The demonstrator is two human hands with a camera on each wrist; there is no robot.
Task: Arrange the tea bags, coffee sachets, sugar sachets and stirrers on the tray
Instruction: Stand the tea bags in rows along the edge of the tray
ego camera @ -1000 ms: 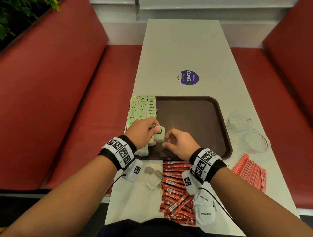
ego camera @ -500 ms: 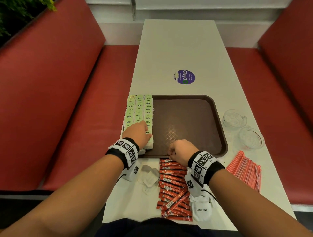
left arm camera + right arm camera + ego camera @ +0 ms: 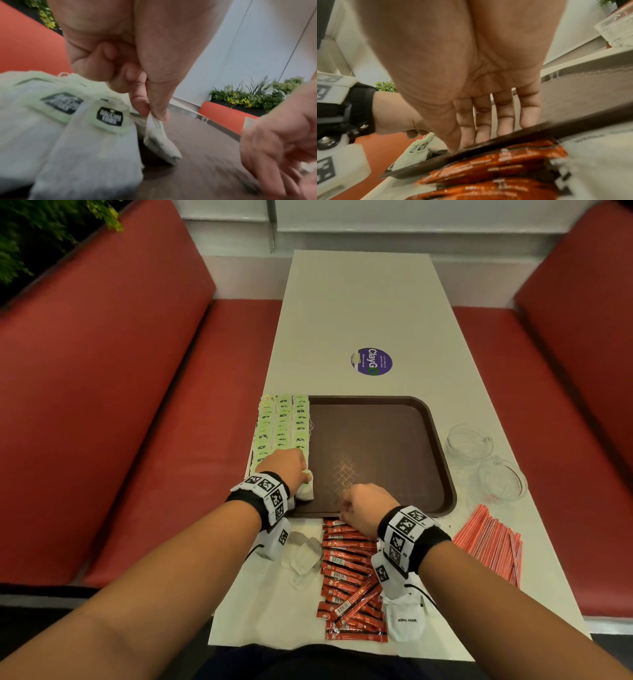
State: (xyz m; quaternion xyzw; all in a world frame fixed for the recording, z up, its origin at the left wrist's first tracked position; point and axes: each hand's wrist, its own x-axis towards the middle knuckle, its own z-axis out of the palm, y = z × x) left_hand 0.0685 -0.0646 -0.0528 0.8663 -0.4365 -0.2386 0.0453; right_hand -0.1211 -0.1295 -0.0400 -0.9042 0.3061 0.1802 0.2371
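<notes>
The left hand (image 3: 286, 469) reaches over the near-left corner of the dark brown plastic tray (image 3: 442, 440), its thumb and forefinger pinching the top of a white paper tea bag (image 3: 159, 140) whose lower end rests on the tray floor just beside the rows of green-tagged tea bags (image 3: 282, 422) laid along the tray's left side; the other fingers (image 3: 104, 54) are curled into the palm. The right hand (image 3: 364, 508) lies palm down at the tray's near rim, fingers straight and slightly spread, their tips touching the tray floor just inside the edge and holding nothing. A second ago both hands held one tea bag together above the tray; since then the right has let go and dropped toward the near rim, while the left has carried the bag down to the end of the rows. Red coffee sachets (image 3: 349, 570) lie stacked on the white table (image 3: 359, 313) right against the tray's near edge, under the right wrist, with white sugar sachets (image 3: 406, 619) at their right and loose tea bags (image 3: 301, 556) at their left. Red-striped stirrers (image 3: 493, 542) and two clear glass bowls (image 3: 501, 479) sit beside the tray's right rim. Most of the tray floor is bare, as is the table's far half past a round purple sticker (image 3: 371, 361).
</notes>
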